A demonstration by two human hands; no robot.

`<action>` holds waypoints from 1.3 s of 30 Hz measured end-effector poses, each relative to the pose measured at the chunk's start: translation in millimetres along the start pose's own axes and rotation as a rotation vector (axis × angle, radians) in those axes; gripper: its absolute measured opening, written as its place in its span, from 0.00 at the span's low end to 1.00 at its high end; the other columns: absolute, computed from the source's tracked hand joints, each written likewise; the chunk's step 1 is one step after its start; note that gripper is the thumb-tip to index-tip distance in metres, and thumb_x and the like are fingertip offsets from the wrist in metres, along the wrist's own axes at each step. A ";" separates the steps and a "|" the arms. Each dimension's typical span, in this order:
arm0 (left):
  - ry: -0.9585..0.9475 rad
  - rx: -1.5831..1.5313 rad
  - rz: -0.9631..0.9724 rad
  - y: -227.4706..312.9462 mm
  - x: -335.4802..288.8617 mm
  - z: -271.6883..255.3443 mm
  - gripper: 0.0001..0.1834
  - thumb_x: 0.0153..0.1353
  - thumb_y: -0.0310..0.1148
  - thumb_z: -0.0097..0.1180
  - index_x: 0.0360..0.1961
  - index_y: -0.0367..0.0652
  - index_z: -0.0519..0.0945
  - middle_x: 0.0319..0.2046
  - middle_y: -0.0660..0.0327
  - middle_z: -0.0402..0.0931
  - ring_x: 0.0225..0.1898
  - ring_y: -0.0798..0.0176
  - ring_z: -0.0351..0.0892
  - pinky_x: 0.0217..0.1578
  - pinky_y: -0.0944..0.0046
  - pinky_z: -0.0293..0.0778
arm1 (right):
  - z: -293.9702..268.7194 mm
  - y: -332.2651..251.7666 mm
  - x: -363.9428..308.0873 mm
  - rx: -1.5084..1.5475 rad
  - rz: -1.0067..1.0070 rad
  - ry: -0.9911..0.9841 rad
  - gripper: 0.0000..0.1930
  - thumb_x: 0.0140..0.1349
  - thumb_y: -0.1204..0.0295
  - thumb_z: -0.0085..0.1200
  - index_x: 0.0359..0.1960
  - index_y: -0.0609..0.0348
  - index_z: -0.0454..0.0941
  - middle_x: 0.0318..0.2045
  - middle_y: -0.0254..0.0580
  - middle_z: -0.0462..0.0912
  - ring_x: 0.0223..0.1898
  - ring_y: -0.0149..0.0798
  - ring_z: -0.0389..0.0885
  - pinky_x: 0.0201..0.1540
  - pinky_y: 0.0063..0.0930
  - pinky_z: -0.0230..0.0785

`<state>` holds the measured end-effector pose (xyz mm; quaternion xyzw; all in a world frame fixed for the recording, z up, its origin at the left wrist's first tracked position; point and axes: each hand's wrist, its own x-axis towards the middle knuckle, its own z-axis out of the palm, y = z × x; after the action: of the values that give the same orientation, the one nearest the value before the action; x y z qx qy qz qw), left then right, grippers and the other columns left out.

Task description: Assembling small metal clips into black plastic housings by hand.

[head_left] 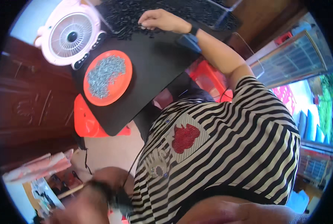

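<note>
My right hand (161, 20) reaches over a black table (155, 61) to a spread of small black pieces (118, 20). Its fingers are curled and pinched together at the near edge of these pieces; what lies between the fingertips is too small to make out. A dark band circles the right wrist. My left hand (86, 203) is raised close to the view at the lower left, smeared by motion, so its fingers cannot be read. An orange-red plate (118, 91) heaped with thin silver screw-like metal pieces (103, 76) sits on the table, left of the right hand.
A pink-and-white fan (72, 36) stands at the table's far left. Red plastic stools (86, 121) stand by the table's left corner and under my right arm. A blue object (189, 43) lies near the right wrist. Dark wooden panels (32, 97) rise at the left.
</note>
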<state>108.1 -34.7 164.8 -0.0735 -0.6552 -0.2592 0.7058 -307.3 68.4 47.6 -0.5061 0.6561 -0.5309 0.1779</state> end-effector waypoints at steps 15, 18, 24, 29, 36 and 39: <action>-0.228 -0.296 -0.735 -80.0 -89.8 109.9 0.11 0.64 0.28 0.49 0.45 0.34 0.73 0.40 0.61 0.74 0.41 0.71 0.72 0.44 0.71 0.68 | 105.2 -94.5 -31.8 0.899 0.042 -0.244 0.08 0.63 0.71 0.55 0.42 0.60 0.75 0.33 0.34 0.80 0.34 0.25 0.79 0.40 0.19 0.74; -0.162 -0.326 -0.670 -83.8 -100.8 113.5 0.09 0.63 0.27 0.49 0.43 0.35 0.73 0.40 0.61 0.73 0.41 0.72 0.71 0.45 0.71 0.68 | 113.5 -94.6 -40.0 0.882 0.034 -0.208 0.07 0.63 0.72 0.55 0.40 0.60 0.75 0.32 0.33 0.80 0.33 0.25 0.79 0.40 0.19 0.73; -0.094 -0.572 -0.814 -83.2 -103.1 109.6 0.06 0.65 0.30 0.47 0.39 0.38 0.71 0.41 0.60 0.70 0.43 0.67 0.70 0.45 0.65 0.68 | 122.8 -97.9 -47.6 0.896 0.013 -0.195 0.07 0.62 0.73 0.56 0.40 0.60 0.76 0.31 0.32 0.80 0.32 0.26 0.78 0.39 0.18 0.72; -0.120 -0.927 -1.018 -92.1 -103.1 95.0 0.10 0.65 0.35 0.47 0.38 0.39 0.71 0.45 0.57 0.69 0.51 0.59 0.68 0.54 0.58 0.64 | 109.2 -98.4 -43.6 0.356 -0.293 -0.134 0.15 0.57 0.75 0.61 0.46 0.64 0.76 0.40 0.35 0.79 0.38 0.28 0.78 0.43 0.22 0.72; -0.136 -0.856 -1.117 -84.5 -103.6 92.5 0.13 0.65 0.33 0.45 0.46 0.34 0.72 0.40 0.59 0.70 0.47 0.62 0.70 0.50 0.61 0.66 | 110.3 -110.3 -39.3 -0.078 -0.582 -0.107 0.15 0.48 0.75 0.65 0.41 0.55 0.81 0.41 0.37 0.78 0.42 0.35 0.78 0.44 0.30 0.72; -0.122 -0.875 -1.202 -76.2 -107.5 85.1 0.16 0.65 0.33 0.46 0.49 0.32 0.71 0.40 0.60 0.70 0.46 0.63 0.71 0.48 0.62 0.67 | 115.1 -112.0 -44.0 -0.238 -0.656 -0.030 0.15 0.46 0.75 0.65 0.39 0.53 0.81 0.40 0.37 0.78 0.42 0.39 0.78 0.44 0.30 0.72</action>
<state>-3.3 -33.1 54.4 0.0089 -0.4574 -0.8330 0.3113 -146.6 55.0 89.4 -0.7151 0.5129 -0.4721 -0.0528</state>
